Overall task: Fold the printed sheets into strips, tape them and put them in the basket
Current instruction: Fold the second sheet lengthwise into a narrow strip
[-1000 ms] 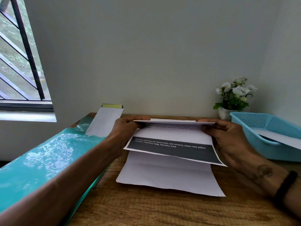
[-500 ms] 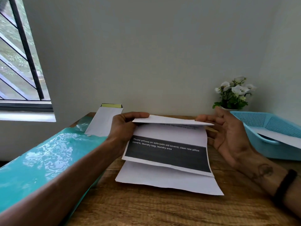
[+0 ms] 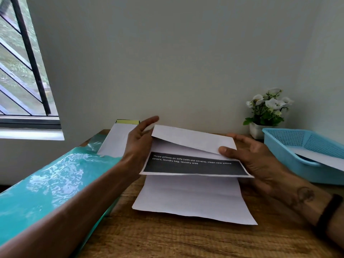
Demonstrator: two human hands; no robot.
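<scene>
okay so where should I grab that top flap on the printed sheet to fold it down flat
Probably pinch the top flap at its two short ends, one of the hands from each side. Its free edge hangs raised above the dark printed band, and the right hand already has its right corner.

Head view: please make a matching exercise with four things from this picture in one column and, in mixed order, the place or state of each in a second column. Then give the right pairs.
Things:
1. printed sheet
2. blue basket
3. flower pot
4. plain sheet

Places or states:
A. lies flat on the wooden table, under the raised sheet
B. stands at the wall, beside the basket
C. held between the left hand and the right hand, top flap bent over
D. at the right edge, with white paper inside

Pairs: 1-C, 2-D, 3-B, 4-A
</scene>
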